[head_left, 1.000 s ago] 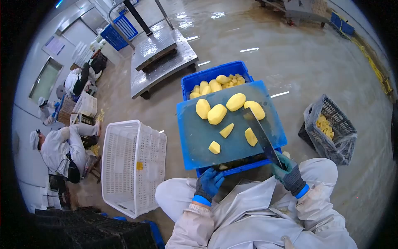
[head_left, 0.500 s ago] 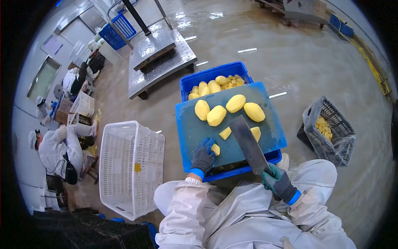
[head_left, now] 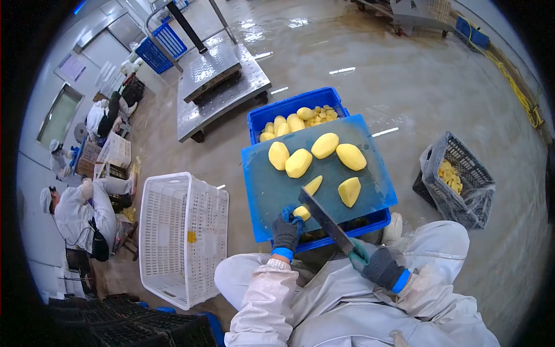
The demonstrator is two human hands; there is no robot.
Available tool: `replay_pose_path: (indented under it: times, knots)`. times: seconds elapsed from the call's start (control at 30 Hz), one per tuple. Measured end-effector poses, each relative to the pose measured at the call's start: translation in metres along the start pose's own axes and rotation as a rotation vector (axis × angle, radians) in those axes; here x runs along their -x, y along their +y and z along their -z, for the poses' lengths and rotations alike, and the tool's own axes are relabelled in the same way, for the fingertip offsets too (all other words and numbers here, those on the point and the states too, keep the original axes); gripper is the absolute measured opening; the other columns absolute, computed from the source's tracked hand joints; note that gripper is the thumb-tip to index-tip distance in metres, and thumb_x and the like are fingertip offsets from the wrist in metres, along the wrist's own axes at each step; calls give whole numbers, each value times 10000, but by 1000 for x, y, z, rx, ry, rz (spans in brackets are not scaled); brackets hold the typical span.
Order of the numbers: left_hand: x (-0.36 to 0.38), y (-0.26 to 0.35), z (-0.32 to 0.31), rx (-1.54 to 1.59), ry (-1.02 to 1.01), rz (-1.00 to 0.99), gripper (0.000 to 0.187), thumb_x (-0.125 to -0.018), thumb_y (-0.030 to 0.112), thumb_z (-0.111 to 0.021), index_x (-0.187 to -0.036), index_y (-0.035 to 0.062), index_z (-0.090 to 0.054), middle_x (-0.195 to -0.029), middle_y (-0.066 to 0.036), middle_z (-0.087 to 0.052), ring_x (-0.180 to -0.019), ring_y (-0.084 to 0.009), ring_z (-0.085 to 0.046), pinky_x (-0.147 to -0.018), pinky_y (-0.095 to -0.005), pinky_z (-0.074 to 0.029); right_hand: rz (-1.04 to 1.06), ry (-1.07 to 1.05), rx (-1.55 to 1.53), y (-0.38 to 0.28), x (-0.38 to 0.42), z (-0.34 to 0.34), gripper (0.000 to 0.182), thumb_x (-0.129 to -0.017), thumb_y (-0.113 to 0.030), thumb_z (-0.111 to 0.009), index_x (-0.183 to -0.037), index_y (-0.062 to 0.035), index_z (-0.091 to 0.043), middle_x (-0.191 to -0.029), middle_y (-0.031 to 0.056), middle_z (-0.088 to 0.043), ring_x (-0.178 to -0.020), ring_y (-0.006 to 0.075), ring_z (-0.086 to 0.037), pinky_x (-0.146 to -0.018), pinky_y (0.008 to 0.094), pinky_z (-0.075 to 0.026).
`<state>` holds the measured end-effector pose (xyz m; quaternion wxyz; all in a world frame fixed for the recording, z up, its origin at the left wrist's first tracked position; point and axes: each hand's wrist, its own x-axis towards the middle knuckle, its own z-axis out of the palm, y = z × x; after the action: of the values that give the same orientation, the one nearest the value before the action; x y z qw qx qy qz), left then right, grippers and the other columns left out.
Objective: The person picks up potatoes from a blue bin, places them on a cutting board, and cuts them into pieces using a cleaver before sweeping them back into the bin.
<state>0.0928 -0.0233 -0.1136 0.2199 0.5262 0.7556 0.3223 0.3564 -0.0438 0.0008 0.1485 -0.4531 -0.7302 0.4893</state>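
Gloved, my right hand grips the handle of a cleaver, whose blade slants over the board's lower middle. My left hand, also gloved, has its fingers closed on a small potato piece near the blade's tip. A long potato piece lies just above the blade, and a larger cut chunk lies to its right. Several whole peeled potatoes rest across the upper part of the blue-green cutting board.
Beneath the board, a blue crate holds potatoes. A white basket stands left, a lined black crate right. Beyond is a metal platform cart. Co-workers in white sit far left.
The cleaver has dropped lower and turned, its tip now beside the small piece. The larger chunk shows fully. My left hand has shifted slightly down, and my right hand slightly left.
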Motion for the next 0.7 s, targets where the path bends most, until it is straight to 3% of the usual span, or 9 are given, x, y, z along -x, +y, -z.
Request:
replay_pose_path:
  times: [0.03, 0.17, 0.3, 0.47, 0.6, 0.67, 0.7]
  knots:
    - [1, 0, -2, 63, 8, 71, 355, -730, 157, -649, -1069, 79, -577, -914, -171, -627, -830, -332, -612, -763, -419, -482, 18, 10, 135, -2, 1, -5, 340, -848, -208, -531, -1145, -46, -494, -834, 230, -602, -768, 385, -596, -635, 456, -469]
    - [-1, -3, -8, 195, -22, 236, 326, -730, 150, -653, -1040, 69, -596, -935, -180, -633, -856, -334, -614, -774, -402, -483, 50, 28, 207, 15, 0, -25, 311, -839, -205, -531, -1105, -46, -507, -785, 204, -613, -695, 374, -603, -604, 462, -472]
    - [-1, -8, -14, 179, 7, 243, 334, -729, 153, -662, -1044, 64, -595, -933, -182, -633, -867, -343, -613, -775, -405, -481, 62, 48, 265, 17, 1, -31, 312, -844, -229, -522, -1095, -44, -511, -761, 202, -612, -675, 362, -611, -586, 470, -475]
    - [1, 0, -9, 124, 26, 196, 325, -740, 171, -659, -1038, 61, -588, -967, -197, -623, -910, -362, -595, -811, -418, -463, -177, -145, 546, 12, -16, -52, 330, -856, -277, -493, -1098, -54, -512, -751, 190, -619, -643, 345, -620, -574, 475, -482]
    - [1, 10, -1, 125, 35, 202, 320, -747, 161, -646, -1040, 52, -579, -996, -210, -605, -939, -365, -581, -826, -425, -454, -131, -137, 506, 13, -16, -50, 329, -847, -272, -515, -1097, -58, -511, -794, 186, -629, -646, 357, -618, -589, 467, -488]
    - [-5, 22, 11, -88, -128, 119, 354, -747, 137, -631, -1084, 52, -567, -1075, -222, -562, -981, -377, -558, -842, -431, -448, 74, 47, 212, 14, -6, -31, 328, -843, -218, -530, -1125, -53, -503, -803, 181, -627, -632, 365, -607, -595, 444, -489]
    - [-8, 25, 14, -85, -131, 121, 354, -747, 137, -631, -1084, 52, -567, -1075, -222, -562, -981, -377, -558, -842, -431, -448, 70, 46, 214, 8, 0, -20, 328, -843, -218, -530, -1125, -53, -503, -803, 181, -627, -632, 365, -607, -595, 444, -489]
